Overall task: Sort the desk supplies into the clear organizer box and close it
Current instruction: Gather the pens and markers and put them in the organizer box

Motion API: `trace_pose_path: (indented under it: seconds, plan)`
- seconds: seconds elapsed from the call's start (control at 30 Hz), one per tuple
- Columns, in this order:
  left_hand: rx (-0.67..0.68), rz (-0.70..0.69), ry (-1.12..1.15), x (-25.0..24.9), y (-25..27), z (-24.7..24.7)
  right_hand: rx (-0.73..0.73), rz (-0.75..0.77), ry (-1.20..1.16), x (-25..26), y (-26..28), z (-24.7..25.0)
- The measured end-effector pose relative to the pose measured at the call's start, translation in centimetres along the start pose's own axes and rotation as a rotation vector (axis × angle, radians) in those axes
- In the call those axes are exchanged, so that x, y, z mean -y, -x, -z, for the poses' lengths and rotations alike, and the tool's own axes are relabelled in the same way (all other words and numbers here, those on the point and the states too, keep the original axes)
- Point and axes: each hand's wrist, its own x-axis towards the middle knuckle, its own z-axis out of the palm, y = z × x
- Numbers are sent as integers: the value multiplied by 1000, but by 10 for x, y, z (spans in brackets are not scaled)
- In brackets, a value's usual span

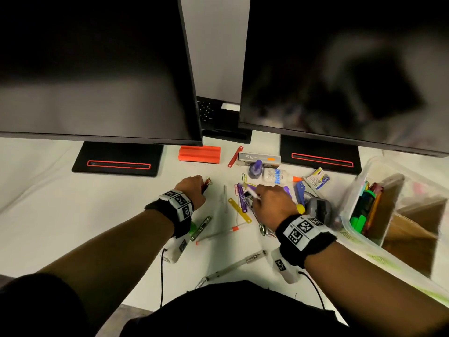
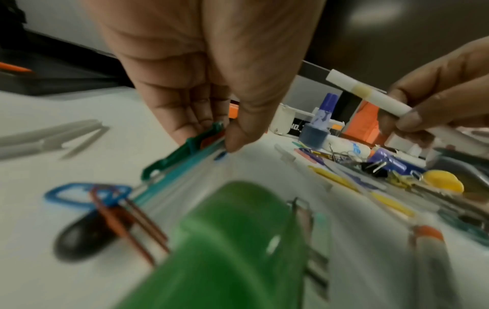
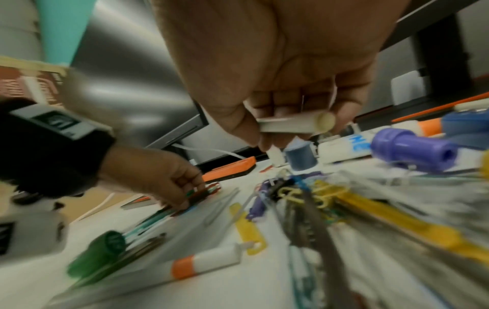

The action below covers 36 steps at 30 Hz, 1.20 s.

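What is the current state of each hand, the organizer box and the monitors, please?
Left hand: grip pinching a bunch of pens on the desk.
Right hand: grip holding a white marker above the clutter.
Clear organizer box: open, partly filled.
Monitors: dark.

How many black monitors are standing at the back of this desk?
2. The left black monitor stands at the back left; the right black monitor stands at the back right, behind the clear organizer box. No others show.

white pen [image 2: 368, 95], green marker [image 3: 97, 252], orange block [image 1: 199, 154]
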Motion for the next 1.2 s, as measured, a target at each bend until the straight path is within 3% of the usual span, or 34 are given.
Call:
trace_pose_path:
  seconds: [0.17, 0.33, 0.63, 0.77, 1.07, 1.2]
  plan:
    - [-19, 12, 146, 2, 3, 2, 202, 266, -18, 20, 0, -21]
    - [-74, 35, 214, 6, 6, 6, 409, 374, 114, 33, 2, -33]
    - [-117, -57, 367, 14, 11, 10, 406, 375, 173, 27, 7, -29]
    - [-112, -132, 264, 6, 19, 11, 453, 416, 214, 24, 22, -25]
    - [65, -356, 30, -24, 32, -11, 598, 368, 188, 14, 48, -29]
    - [85, -427, -10, -40, 33, -19, 561, 362, 223, 1, 57, -32]
